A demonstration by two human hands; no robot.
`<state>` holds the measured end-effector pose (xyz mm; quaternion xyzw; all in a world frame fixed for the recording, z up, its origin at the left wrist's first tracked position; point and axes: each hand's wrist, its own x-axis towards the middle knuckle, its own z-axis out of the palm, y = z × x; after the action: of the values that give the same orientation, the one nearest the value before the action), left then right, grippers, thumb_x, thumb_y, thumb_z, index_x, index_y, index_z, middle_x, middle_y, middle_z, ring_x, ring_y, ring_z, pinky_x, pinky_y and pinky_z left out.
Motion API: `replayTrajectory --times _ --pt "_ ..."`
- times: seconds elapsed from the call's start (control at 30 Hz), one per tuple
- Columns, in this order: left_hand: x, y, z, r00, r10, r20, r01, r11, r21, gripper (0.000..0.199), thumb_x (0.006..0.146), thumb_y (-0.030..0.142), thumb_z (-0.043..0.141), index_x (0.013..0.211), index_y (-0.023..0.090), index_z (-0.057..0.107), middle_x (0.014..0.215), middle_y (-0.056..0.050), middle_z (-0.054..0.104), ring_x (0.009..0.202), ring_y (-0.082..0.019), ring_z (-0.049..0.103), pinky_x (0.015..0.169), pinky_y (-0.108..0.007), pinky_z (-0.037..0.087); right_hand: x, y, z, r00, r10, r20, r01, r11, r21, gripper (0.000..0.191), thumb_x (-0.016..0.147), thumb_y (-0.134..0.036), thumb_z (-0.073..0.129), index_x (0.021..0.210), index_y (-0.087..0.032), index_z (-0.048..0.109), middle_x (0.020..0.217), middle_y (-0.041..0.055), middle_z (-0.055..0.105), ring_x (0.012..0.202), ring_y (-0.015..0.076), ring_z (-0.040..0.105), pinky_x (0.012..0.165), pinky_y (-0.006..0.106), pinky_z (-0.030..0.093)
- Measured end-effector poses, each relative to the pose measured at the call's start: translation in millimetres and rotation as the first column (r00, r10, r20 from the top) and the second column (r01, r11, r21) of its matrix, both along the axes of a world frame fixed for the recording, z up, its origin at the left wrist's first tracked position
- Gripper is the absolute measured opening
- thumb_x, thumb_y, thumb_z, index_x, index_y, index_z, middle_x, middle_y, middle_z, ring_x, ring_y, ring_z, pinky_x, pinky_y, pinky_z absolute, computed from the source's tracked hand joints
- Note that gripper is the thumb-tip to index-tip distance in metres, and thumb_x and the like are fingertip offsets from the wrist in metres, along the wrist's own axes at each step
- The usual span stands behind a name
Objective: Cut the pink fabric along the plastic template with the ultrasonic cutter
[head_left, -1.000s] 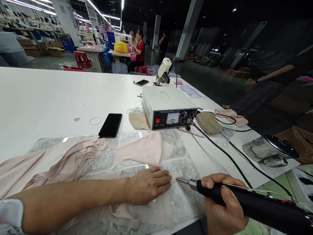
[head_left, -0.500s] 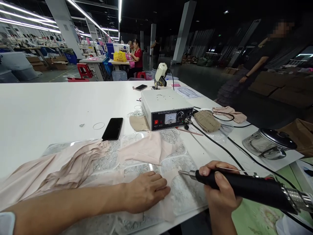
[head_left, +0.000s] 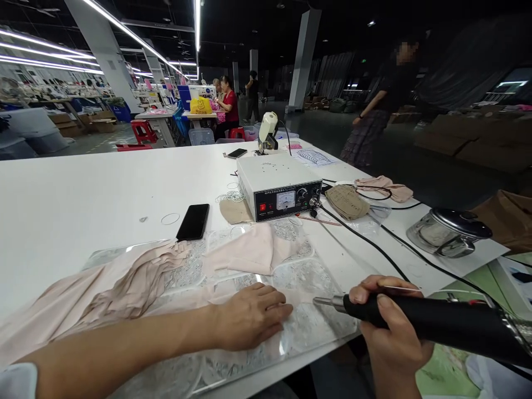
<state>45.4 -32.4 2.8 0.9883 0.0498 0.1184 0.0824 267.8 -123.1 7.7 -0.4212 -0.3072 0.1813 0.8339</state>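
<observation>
My left hand [head_left: 253,317] lies palm down, fingers stretched, on a thin pale pink fabric piece [head_left: 302,297] over a clear patterned mat [head_left: 291,271]. My right hand [head_left: 393,327] is wrapped round a black handheld ultrasonic tool [head_left: 440,321], its thumb on top. The tool's slim metal tip [head_left: 326,301] points left at the fabric's right end; whether it touches is unclear. Farther up the mat lies another pink fabric piece [head_left: 245,249]. A stack of pink fabric pieces [head_left: 124,282] spreads at the left, partly behind my left forearm.
A white control box [head_left: 286,188] with a dial stands behind the mat, its black cable [head_left: 366,241] running to the right. Nearby are a phone [head_left: 193,221], brown card patterns [head_left: 347,202] and a lidded glass pot [head_left: 446,233]. A person [head_left: 378,105] stands beyond the table.
My right hand and the tool have shifted right and slightly down. The fabric by my left hand now stretches toward the tip instead of hanging below the hand. The person beyond has moved left.
</observation>
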Motion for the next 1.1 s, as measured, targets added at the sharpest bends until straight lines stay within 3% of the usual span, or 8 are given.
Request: replayTrajectory --times 0.07,0.23,0.37,0.53,0.8,1.0,1.1 --pt "1 -1 -1.7 1.0 -0.007 -0.026 0.009 0.999 0.044 0.027 0.099 0.026 0.048 0.121 0.012 0.055 0.108 -0.011 0.064 0.095 -0.021 0.061 0.086 -0.032 0.047 0 2 0.7 1.0 -0.012 0.008 0.012 1.0 0.001 0.012 0.069 -0.023 0.066 0.079 -0.02 0.059 0.073 -0.0007 0.057 0.054 0.0128 0.055 0.05 0.031 0.048" --pt "-2 15 0.9 0.992 -0.118 -0.045 0.124 0.979 0.162 0.02 0.099 0.013 0.041 0.106 0.012 0.061 0.103 -0.01 0.066 0.092 -0.02 0.061 0.086 -0.032 0.044 -2 -5 3.8 1.0 0.006 0.005 -0.006 0.999 -0.045 0.013 0.07 -0.022 0.067 0.08 -0.018 0.059 0.073 -0.0001 0.059 0.052 0.013 0.056 0.051 0.032 0.048" --pt "-2 16 3.9 0.991 -0.131 -0.011 0.131 0.985 0.109 0.021 0.099 0.014 0.041 0.103 0.012 0.062 0.104 -0.009 0.067 0.093 -0.019 0.061 0.088 -0.031 0.043 -2 -12 2.2 0.999 0.041 0.002 -0.041 0.998 -0.052 0.013 0.072 -0.022 0.065 0.083 -0.019 0.06 0.074 0.0006 0.059 0.053 0.0132 0.056 0.051 0.032 0.048" --pt "1 5 -2.2 0.994 -0.095 0.054 0.09 0.992 0.09 0.024 0.101 0.018 0.042 0.114 0.011 0.06 0.111 -0.011 0.066 0.102 -0.02 0.061 0.093 -0.031 0.044 -1 -7 -1.1 1.0 -0.011 0.006 0.011 1.0 0.017 0.013 0.071 -0.022 0.065 0.083 -0.019 0.06 0.074 0.0003 0.059 0.055 0.0133 0.055 0.051 0.031 0.048" --pt "-5 10 -4.6 0.992 -0.115 0.043 0.108 0.985 0.133 0.022 0.099 0.016 0.043 0.099 0.012 0.064 0.102 -0.009 0.069 0.092 -0.019 0.063 0.091 -0.032 0.046 -2 -20 0.8 0.998 0.057 -0.004 -0.057 0.997 -0.042 0.013 0.072 -0.023 0.066 0.084 -0.02 0.061 0.075 0.0006 0.059 0.054 0.0137 0.055 0.05 0.032 0.048" --pt "3 2 -10.8 0.994 -0.09 0.064 0.082 0.99 0.111 0.027 0.101 0.023 0.044 0.119 0.01 0.059 0.124 -0.012 0.064 0.116 -0.021 0.057 0.103 -0.033 0.041 -3 -16 0.6 0.998 0.054 -0.037 -0.053 0.998 0.024 0.014 0.068 -0.016 0.064 0.082 -0.019 0.063 0.074 0.0011 0.06 0.058 0.014 0.056 0.047 0.029 0.047" --pt "2 4 -15.8 0.994 -0.104 0.046 0.098 0.987 0.125 0.027 0.101 0.024 0.043 0.116 0.01 0.06 0.121 -0.011 0.065 0.116 -0.021 0.057 0.104 -0.034 0.041 -2 -17 -0.1 0.995 0.079 -0.053 -0.079 0.997 -0.002 0.014 0.07 -0.016 0.064 0.083 -0.02 0.063 0.075 0.0009 0.06 0.059 0.0141 0.058 0.049 0.029 0.049"
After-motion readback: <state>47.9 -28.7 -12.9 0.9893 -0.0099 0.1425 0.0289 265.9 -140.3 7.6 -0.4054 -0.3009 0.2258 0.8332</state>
